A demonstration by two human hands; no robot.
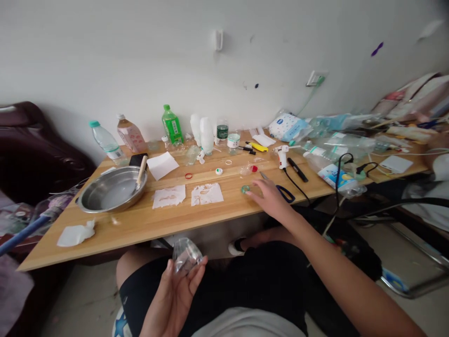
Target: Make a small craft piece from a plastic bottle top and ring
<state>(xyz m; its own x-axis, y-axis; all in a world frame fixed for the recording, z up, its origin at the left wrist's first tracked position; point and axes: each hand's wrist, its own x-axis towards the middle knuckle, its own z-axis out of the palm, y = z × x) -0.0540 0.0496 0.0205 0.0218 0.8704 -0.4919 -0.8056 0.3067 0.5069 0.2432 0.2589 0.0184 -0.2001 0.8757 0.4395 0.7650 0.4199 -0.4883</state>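
Note:
Over my lap, my left hand holds a clear cut-off piece of plastic bottle between thumb and fingers. My right hand is above the table's front edge, fingers apart, its fingertips beside a small green ring. Whether they touch the ring I cannot tell. Partly under that hand lies a pair of scissors with dark blue handles. Two torn white paper pieces, one on the left and one on the right, lie flat nearby. A clear bottle top with a red cap rests just behind.
A steel basin with a brush in it stands at the left. Along the wall are several bottles, including a green one. A white glue gun, a black pen-like tool and a pile of plastic bottles are at the right.

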